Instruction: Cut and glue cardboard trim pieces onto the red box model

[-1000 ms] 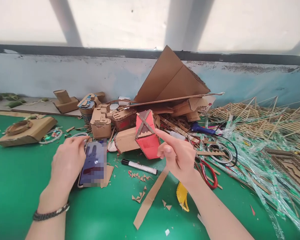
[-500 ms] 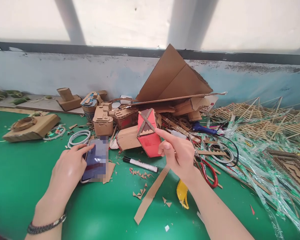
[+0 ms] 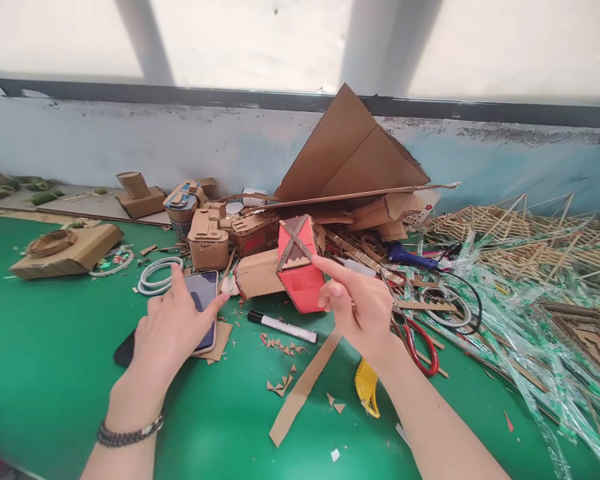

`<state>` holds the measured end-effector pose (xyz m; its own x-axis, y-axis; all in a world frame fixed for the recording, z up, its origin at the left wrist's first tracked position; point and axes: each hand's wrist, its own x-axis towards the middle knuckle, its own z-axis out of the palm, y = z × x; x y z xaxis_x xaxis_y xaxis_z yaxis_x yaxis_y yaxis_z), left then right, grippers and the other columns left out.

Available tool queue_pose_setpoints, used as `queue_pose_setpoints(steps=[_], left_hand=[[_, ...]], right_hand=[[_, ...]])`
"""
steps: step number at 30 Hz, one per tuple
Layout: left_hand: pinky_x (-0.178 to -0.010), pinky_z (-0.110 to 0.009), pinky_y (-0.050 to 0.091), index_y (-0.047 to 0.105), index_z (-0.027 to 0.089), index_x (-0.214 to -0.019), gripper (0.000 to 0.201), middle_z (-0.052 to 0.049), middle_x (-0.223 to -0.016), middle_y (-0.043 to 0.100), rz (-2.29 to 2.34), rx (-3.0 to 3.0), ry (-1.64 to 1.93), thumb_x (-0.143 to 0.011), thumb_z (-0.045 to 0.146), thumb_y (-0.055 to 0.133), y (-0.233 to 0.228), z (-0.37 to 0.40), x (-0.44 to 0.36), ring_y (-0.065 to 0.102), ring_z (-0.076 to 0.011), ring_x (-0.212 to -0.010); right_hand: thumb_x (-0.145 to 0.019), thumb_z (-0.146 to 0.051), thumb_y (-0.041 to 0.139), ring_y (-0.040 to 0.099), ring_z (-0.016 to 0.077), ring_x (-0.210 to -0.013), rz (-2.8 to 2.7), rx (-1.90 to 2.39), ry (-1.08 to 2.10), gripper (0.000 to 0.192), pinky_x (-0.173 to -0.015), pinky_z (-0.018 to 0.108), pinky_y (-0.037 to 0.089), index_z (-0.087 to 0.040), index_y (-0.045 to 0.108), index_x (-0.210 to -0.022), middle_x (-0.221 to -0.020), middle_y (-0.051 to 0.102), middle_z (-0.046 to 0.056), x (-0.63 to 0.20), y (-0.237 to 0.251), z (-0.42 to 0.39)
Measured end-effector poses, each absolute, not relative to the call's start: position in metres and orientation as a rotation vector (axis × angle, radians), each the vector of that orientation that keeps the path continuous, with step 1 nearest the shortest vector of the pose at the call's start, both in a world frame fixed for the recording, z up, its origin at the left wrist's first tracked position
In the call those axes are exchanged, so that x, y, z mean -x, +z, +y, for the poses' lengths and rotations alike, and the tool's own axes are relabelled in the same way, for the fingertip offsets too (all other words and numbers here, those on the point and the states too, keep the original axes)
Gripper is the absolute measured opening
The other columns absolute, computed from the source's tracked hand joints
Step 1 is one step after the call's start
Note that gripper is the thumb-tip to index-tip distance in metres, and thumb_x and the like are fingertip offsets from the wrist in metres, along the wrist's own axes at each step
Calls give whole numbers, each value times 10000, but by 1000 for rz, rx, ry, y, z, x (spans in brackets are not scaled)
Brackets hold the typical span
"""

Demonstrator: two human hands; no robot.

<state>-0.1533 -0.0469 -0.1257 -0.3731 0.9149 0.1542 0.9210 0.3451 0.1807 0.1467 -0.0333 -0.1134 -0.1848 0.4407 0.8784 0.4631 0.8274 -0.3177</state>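
A smartphone (image 3: 203, 293) lies flat on the green table, its screen dark. My left hand (image 3: 173, 327) hovers over its near half with fingers spread, holding nothing; whether it touches the phone I cannot tell. My right hand (image 3: 363, 307) is raised to the right, index finger pointing out at a red cardboard model (image 3: 300, 270) with brown strips, the other fingers curled; it holds nothing. A black-and-white marker (image 3: 280, 326) lies between the hands.
A cardboard strip (image 3: 303, 390) and small triangular scraps (image 3: 280, 385) litter the near table. Red-handled scissors (image 3: 420, 343) and a yellow tool (image 3: 367, 387) lie by my right wrist. Cardboard models and sheets (image 3: 350, 153) pile up behind; stick frames and plastic wrap (image 3: 530, 267) fill the right.
My left hand moved right and spread open over the phone, whose lit screen has gone dark. My right hand has barely moved and keeps pointing.
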Motion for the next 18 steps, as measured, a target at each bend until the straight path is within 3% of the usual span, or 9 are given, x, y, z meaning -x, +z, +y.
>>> queue_pose_setpoints(steps=[4,8,13,18], left_hand=[[-989,-670,536,51,62,-1721,1053,-334,-1478,601,-2606,1731,-162,-962,591,554,-120,-42,139,554,-548,-1371],[-976,-628,550,98,74,-1720,1058,-317,-1458,613,-2592,1698,-197,-907,480,640,-118,-40,140,570,-539,-1337],[-990,-662,532,183,67,-1708,1110,-313,-1359,656,-2383,1616,-486,-826,473,720,-121,-47,141,605,-557,-1254],[-1152,-694,420,148,76,-1713,1115,-289,-1473,581,-2078,1643,-895,-831,462,712,-112,-54,125,541,-527,-1367]], right_hand=[[-1122,-222,438,604,110,-495,-1796,683,-21,355,-552,254,465,-201,692,-1370,-607,687,-38,-147,-112,-33],[-1127,-234,429,611,111,-499,-1793,688,-28,353,-559,256,469,-199,691,-1362,-606,686,-39,-148,-111,-34],[-1121,-218,442,610,110,-495,-1790,666,-26,350,-564,261,468,-192,682,-1374,-605,682,-42,-148,-111,-33],[-1118,-215,448,610,113,-499,-1800,674,-18,350,-545,254,458,-202,686,-1374,-606,670,-40,-148,-111,-33]])
